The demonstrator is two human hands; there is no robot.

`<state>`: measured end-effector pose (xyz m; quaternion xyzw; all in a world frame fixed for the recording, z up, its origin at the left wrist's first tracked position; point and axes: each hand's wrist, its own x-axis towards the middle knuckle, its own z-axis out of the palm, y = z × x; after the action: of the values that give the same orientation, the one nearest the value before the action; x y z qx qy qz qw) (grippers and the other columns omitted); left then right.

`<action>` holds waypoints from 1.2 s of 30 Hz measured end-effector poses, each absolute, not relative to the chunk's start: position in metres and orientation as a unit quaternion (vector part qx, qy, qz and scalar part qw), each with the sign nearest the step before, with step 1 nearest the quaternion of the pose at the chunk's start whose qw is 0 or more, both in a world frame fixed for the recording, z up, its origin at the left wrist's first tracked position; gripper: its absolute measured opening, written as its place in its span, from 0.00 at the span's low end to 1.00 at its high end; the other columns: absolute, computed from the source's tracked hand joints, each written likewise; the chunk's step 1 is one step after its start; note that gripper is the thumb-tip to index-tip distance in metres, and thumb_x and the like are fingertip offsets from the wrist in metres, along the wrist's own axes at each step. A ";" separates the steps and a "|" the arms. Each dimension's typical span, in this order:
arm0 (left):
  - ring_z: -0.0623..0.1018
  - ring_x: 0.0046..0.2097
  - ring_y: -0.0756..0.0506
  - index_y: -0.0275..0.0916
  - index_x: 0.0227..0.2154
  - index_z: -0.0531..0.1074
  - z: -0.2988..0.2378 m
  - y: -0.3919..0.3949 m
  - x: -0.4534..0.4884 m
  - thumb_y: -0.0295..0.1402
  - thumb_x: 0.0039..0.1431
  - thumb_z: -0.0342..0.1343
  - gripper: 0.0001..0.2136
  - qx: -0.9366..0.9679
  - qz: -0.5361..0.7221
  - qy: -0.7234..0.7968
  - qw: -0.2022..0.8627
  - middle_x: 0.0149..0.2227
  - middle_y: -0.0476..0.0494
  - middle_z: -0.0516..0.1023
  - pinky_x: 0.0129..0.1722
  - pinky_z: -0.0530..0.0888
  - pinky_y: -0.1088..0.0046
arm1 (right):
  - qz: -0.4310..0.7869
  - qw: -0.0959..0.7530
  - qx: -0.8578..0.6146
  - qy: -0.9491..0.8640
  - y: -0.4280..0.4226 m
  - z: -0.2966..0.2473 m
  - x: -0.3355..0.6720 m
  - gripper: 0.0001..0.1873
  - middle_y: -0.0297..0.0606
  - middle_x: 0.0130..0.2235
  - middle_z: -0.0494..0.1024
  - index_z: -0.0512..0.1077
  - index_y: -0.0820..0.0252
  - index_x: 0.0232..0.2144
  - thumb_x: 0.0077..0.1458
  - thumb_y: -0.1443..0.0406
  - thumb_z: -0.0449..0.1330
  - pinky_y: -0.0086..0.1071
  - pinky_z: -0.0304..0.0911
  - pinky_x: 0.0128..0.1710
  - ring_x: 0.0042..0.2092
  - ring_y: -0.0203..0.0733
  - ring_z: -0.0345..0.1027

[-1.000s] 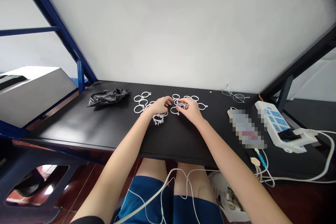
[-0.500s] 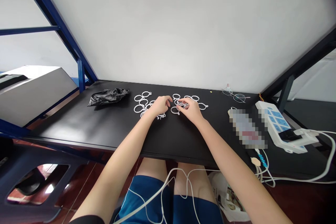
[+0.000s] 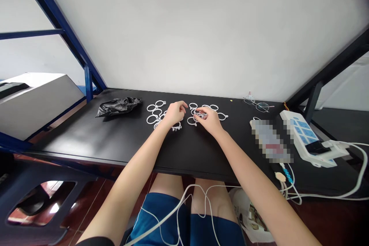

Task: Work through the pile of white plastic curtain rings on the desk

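Note:
Two groups of white plastic curtain rings, each with a small eyelet, lie on the black tabletop (image 3: 127,142). Over the right edge of the left group (image 3: 152,119) is my left hand (image 3: 175,112), its fingers stretched to the right with nothing visible in them; it hides part of that group. My right hand (image 3: 210,119) rests at the right group, thumb and fingers curled around a curtain ring (image 3: 203,115) among overlapping ones. Other rings around that hand include a single ring (image 3: 222,116) to its right and another ring (image 3: 191,121) to its left.
A crumpled black plastic bag (image 3: 119,106) lies at left. Toward the right are glasses (image 3: 261,107), a blurred phone (image 3: 271,141) on a cable and a white power strip (image 3: 305,134). White cables (image 3: 323,197) run across my lap. A pale wall (image 3: 184,38) stands behind.
My left hand has shifted slightly up and left, its fingers drawn closer together and lifted from near the gap between the groups. My right hand stays at the same rings.

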<state>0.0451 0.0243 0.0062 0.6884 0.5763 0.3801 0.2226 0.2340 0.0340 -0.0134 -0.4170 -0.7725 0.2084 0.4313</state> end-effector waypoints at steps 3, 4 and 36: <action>0.72 0.27 0.50 0.37 0.33 0.75 0.007 0.027 0.046 0.18 0.43 0.46 0.17 0.667 0.424 0.561 0.245 0.27 0.49 0.77 0.32 0.69 0.75 | 0.210 0.446 -0.421 -0.762 0.034 -0.014 0.234 0.09 0.40 0.36 0.77 0.75 0.57 0.35 0.50 0.60 0.62 0.33 0.68 0.27 0.37 0.44 0.72; 0.72 0.27 0.51 0.37 0.33 0.74 0.008 0.027 0.046 0.18 0.43 0.46 0.17 0.659 0.438 0.555 0.257 0.27 0.49 0.77 0.30 0.69 0.76 | 0.210 0.453 -0.423 -0.756 0.034 -0.014 0.234 0.09 0.40 0.36 0.77 0.75 0.57 0.35 0.51 0.60 0.62 0.34 0.69 0.28 0.37 0.44 0.72; 0.64 0.24 0.54 0.36 0.36 0.74 0.014 0.023 0.059 0.28 0.52 0.52 0.09 0.603 0.457 0.508 0.411 0.21 0.54 0.63 0.27 0.69 0.78 | 0.223 0.494 -0.389 -0.744 0.025 -0.005 0.231 0.10 0.40 0.34 0.79 0.76 0.58 0.34 0.53 0.59 0.61 0.31 0.68 0.25 0.33 0.41 0.73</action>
<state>0.0591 0.0233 0.0136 0.6033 0.5082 0.4570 0.4110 0.2309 0.0250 -0.0052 -0.3895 -0.7445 0.2230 0.4943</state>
